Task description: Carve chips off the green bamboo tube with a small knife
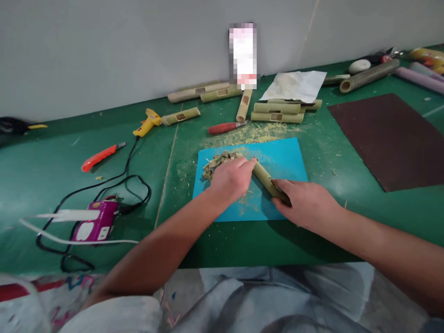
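Observation:
My left hand rests closed on the far end of a short bamboo tube that lies on a blue cutting mat. What its fingers grip beyond the tube is hidden. My right hand is wrapped round the near end of the same tube. A heap of bamboo shavings sits on the mat just beyond my left hand.
On the green table lie an orange utility knife, a yellow glue gun, a red-handled knife, several notched bamboo pieces, a purple power strip with black cable and a dark brown board.

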Demonstrator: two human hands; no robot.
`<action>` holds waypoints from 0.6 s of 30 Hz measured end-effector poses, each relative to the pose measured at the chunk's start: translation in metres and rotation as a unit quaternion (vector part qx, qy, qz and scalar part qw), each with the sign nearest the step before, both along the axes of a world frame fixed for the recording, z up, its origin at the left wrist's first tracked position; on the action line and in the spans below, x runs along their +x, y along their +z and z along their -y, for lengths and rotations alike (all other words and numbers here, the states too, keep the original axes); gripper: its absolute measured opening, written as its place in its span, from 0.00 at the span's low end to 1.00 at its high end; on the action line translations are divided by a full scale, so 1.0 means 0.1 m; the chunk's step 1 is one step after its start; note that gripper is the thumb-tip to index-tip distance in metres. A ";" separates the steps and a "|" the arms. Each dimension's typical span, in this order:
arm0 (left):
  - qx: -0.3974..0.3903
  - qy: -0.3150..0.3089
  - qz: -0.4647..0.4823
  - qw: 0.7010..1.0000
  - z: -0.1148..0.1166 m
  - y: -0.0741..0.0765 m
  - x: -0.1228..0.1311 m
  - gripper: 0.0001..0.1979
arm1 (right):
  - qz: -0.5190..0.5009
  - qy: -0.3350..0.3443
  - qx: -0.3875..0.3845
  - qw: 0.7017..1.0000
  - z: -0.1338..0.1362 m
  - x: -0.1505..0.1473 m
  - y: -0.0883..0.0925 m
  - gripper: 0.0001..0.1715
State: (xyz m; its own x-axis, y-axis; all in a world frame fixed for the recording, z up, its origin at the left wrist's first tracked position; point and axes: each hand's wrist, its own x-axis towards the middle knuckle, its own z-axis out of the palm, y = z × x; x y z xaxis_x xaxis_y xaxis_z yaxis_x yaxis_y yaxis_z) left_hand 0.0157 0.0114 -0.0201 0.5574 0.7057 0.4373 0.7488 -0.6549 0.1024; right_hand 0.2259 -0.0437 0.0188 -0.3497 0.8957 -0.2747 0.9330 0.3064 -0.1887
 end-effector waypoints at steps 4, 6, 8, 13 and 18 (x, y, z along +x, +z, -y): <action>-0.014 -0.022 -0.009 1.000 0.00 0.00 0.01 0.18 | 0.004 -0.003 -0.006 1.000 -0.01 -0.01 0.00 0.22; -0.005 -0.008 -0.001 1.000 0.00 0.00 0.01 0.18 | 0.000 -0.008 0.004 1.000 -0.02 -0.01 -0.01 0.23; -0.003 -0.002 -0.001 1.000 0.00 0.00 0.02 0.19 | 0.002 -0.008 -0.001 1.000 -0.02 -0.01 -0.01 0.24; -0.007 -0.016 -0.006 1.000 0.02 0.01 0.02 0.18 | 0.000 -0.005 -0.005 1.000 -0.02 0.00 0.01 0.23; 0.006 -0.006 -0.013 1.000 0.03 0.02 0.02 0.18 | 0.003 -0.004 -0.006 1.000 -0.01 0.00 -0.02 0.24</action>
